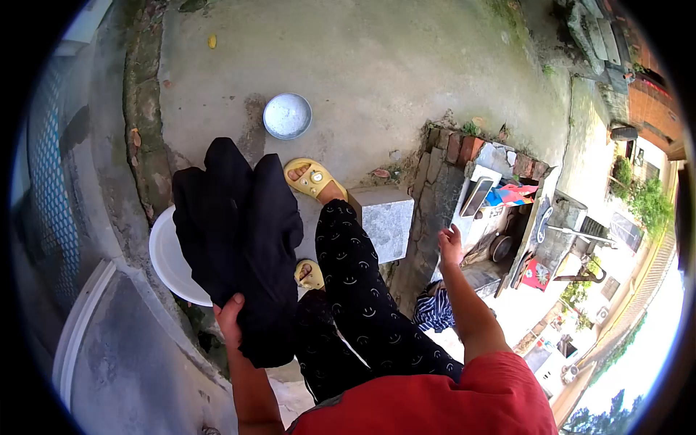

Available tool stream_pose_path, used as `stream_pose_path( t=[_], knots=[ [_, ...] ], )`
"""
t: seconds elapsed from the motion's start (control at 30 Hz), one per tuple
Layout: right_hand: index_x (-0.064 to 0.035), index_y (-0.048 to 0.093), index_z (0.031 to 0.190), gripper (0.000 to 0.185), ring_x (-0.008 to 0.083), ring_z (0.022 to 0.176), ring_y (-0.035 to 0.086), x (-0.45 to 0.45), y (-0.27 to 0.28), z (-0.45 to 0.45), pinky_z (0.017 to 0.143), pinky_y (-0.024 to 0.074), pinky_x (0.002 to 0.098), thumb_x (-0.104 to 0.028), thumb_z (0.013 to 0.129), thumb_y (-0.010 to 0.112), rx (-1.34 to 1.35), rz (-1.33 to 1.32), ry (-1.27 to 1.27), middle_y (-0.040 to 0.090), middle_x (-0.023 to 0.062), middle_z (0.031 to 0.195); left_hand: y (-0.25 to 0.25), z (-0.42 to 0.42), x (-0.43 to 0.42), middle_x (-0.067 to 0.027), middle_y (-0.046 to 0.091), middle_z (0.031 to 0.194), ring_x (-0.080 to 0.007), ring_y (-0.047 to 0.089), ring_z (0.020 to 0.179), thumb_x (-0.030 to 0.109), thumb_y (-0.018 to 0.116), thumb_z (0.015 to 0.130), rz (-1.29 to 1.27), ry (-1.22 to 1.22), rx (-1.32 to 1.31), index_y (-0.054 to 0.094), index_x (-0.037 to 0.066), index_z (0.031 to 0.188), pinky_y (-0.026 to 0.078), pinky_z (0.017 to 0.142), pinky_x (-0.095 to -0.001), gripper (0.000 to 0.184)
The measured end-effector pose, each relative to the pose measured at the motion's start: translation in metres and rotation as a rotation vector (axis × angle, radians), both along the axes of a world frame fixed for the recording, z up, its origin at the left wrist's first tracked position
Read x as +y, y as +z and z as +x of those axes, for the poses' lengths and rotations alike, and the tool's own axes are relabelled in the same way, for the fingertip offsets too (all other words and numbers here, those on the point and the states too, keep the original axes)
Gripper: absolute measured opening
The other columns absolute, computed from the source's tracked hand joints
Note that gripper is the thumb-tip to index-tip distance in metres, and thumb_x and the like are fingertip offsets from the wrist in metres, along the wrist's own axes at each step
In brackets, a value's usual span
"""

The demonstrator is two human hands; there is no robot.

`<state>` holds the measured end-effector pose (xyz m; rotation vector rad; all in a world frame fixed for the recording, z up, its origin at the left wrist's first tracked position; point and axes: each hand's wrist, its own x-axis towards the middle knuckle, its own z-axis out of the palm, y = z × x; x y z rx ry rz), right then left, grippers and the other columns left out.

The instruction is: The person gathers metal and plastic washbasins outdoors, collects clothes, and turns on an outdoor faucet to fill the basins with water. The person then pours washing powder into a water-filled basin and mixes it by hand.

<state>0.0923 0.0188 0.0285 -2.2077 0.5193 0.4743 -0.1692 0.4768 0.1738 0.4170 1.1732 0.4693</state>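
The left hand (230,319) grips a bunched black garment (239,217) — a white basin (165,254) partly hidden by it. The right hand (450,246), loosely spread, is near a smartphone (476,196).

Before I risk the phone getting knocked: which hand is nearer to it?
The right. The right hand is apart from the phone, just below and left of it in view; the left hand is much farther off, holding the black cloth.
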Motion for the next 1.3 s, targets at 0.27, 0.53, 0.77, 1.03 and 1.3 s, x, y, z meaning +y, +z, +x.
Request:
stream_pose_path(
  t=[0.27,0.53,0.77,1.03,1.3],
  knots=[
    [-0.0030,0.010,0.140,0.104,0.0315,0.130,0.022,-0.080,-0.017,0.146,0.105,0.0209,0.0393,-0.016,0.062,0.079,-0.129,-0.415,-0.027,0.022,0.0214,0.141,-0.107,0.003,0.041,-0.0144,0.050,0.119,-0.0261,0.052,0.107,0.025,0.058,0.075,0.042,0.007,0.137,0.040,-0.001,0.126,0.042,0.091,-0.0346,0.059],
    [-0.0049,0.001,0.141,0.105,0.0235,0.098,0.052,-0.125,-0.072,0.189,0.081,0.0469,0.0346,0.007,0.064,0.072,-0.022,-0.034,-0.032,0.045,0.0154,0.119,-0.134,0.014,0.055,-0.0094,0.057,0.111,-0.0221,0.055,0.101,0.005,0.060,0.072,-0.090,-0.073,0.181,0.043,0.003,0.126,0.044,0.089,-0.0334,0.057],
    [-0.0049,0.020,0.138,0.088,0.0233,0.101,0.050,-0.129,-0.036,0.168,0.084,0.0454,0.0349,0.005,0.066,0.071,-0.154,-0.103,0.192,0.046,0.0131,0.120,-0.153,0.009,0.062,-0.0092,0.054,0.117,-0.0214,0.053,0.108,0.004,0.061,0.073,-0.116,-0.107,0.011,0.039,0.004,0.129,0.041,0.094,-0.0350,0.060],
    [-0.0040,0.021,0.137,0.079,0.0263,0.113,0.045,0.187,-0.052,0.136,0.093,0.0391,0.0392,-0.001,0.072,0.067,0.006,0.433,0.803,0.041,0.0138,0.129,-0.215,-0.022,0.019,-0.0051,0.055,0.116,-0.0151,0.050,0.106,0.006,0.058,0.080,0.169,-0.228,-0.171,0.046,0.001,0.124,0.037,0.095,-0.0296,0.047],
    [-0.0003,0.031,0.129,0.074,0.0310,0.122,0.040,0.541,-0.020,-0.025,0.100,0.0326,0.0430,-0.016,0.069,0.072,0.065,1.033,1.385,0.038,0.0161,0.132,-0.208,-0.059,-0.052,-0.0133,0.061,0.100,-0.0234,0.057,0.093,0.011,0.055,0.078,0.600,-0.178,0.079,0.049,0.002,0.118,0.043,0.085,-0.0336,0.041]
  ],
)
